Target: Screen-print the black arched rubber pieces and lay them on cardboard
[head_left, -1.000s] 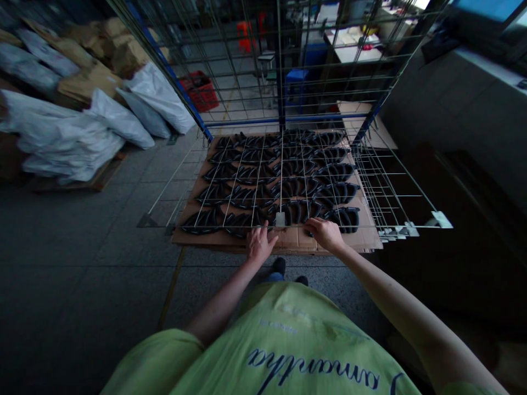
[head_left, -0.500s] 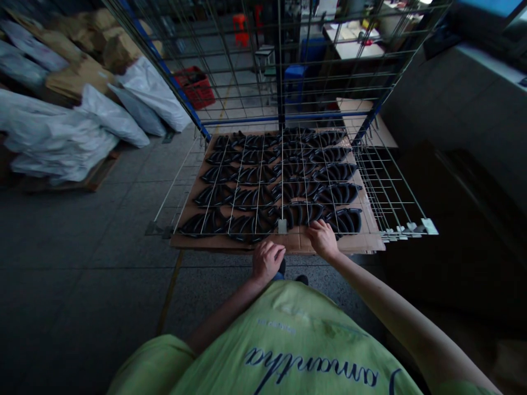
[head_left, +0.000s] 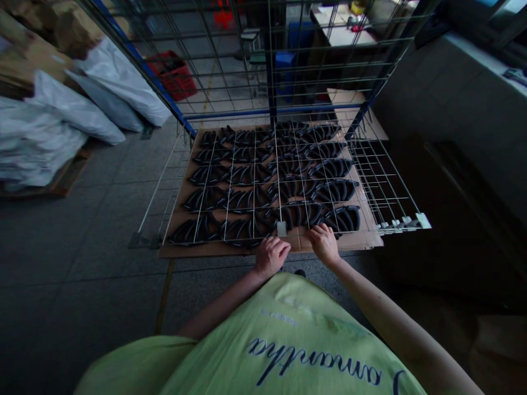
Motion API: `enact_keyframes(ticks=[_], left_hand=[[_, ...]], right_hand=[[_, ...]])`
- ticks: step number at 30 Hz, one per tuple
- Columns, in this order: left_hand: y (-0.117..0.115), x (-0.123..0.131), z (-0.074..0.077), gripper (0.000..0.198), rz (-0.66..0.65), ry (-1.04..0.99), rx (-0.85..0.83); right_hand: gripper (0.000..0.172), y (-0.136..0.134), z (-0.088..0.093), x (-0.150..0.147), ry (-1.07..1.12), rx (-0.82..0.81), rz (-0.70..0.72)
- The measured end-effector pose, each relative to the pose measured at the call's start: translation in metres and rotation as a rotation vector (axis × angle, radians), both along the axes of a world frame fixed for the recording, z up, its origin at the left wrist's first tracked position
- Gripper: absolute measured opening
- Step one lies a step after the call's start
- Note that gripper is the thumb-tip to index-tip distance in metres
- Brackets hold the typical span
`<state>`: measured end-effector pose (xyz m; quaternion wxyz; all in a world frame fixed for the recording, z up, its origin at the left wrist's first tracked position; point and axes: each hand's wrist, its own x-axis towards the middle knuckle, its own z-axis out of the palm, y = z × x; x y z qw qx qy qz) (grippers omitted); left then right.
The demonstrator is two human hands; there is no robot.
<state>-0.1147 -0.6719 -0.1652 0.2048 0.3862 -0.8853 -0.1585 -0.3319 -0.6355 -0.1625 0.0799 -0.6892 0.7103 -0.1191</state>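
A brown cardboard sheet [head_left: 230, 248] carries several rows of black curved parts [head_left: 288, 189]. It lies under a pulled-out wire grid shelf [head_left: 387, 189] of a blue-framed wire rack [head_left: 272, 112]. My left hand [head_left: 272, 255] is curled at the sheet's near edge, just below the small white tag [head_left: 281, 229] on the shelf's front wire. My right hand [head_left: 324, 244] lies palm down on the same edge, its fingertips beside the nearest black part [head_left: 343, 218]. Whether the right hand grips anything is hidden.
White sacks [head_left: 82, 112] and cardboard boxes are piled on a pallet at the left. A red crate [head_left: 173, 74] and a blue stool [head_left: 284, 60] stand behind the rack. A grey wall or counter [head_left: 453, 109] runs along the right. The floor [head_left: 82, 285] is grey tile.
My left hand has gone from lying flat on the cardboard to curled at its near edge. The right hand has drawn back slightly toward that edge. The view has shifted.
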Motion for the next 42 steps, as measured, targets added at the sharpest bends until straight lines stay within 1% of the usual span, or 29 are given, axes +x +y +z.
enact_keyframes(ticks=[4,6,9,13,17,19,22,29,33,38,40,42], left_hand=[[-0.012,0.010,0.003,0.014,0.002,0.009,0.008],[-0.023,0.018,0.007,0.016,0.027,0.009,0.011],[-0.045,0.031,0.012,0.018,0.076,-0.017,0.025],[-0.074,0.044,0.015,0.016,0.110,-0.137,0.059],[-0.091,0.045,0.013,0.020,0.070,-0.276,0.076],[-0.095,0.043,0.012,0.023,0.027,-0.335,0.078],[-0.100,0.040,0.010,0.023,-0.013,-0.386,0.078],[-0.106,0.039,0.005,0.020,-0.034,-0.383,0.081],[-0.106,0.039,0.005,0.018,-0.029,-0.393,0.075],[-0.111,0.042,0.012,0.017,-0.049,-0.353,0.126],[-0.113,0.043,0.016,0.015,-0.048,-0.316,0.156],[-0.113,0.044,0.019,0.013,-0.034,-0.284,0.168]], right_hand=[[0.025,0.007,-0.006,0.002,-0.030,-0.051,-0.042],[0.024,0.009,-0.007,0.002,-0.041,-0.060,-0.059],[0.023,0.012,-0.008,0.003,-0.053,-0.047,-0.080],[0.023,0.014,-0.007,0.006,-0.074,-0.015,-0.126],[0.024,0.017,-0.007,0.009,-0.085,-0.010,-0.165],[0.025,0.018,-0.008,0.010,-0.094,-0.017,-0.172],[0.025,0.019,-0.009,0.011,-0.110,-0.017,-0.182],[0.024,0.020,-0.010,0.012,-0.146,-0.024,-0.196],[0.024,0.019,-0.008,0.015,-0.152,-0.011,-0.213],[0.027,0.023,0.002,0.014,-0.183,-0.030,-0.194],[0.028,0.031,0.009,0.006,-0.207,-0.072,-0.217],[0.027,0.042,0.016,-0.008,-0.229,-0.118,-0.266]])
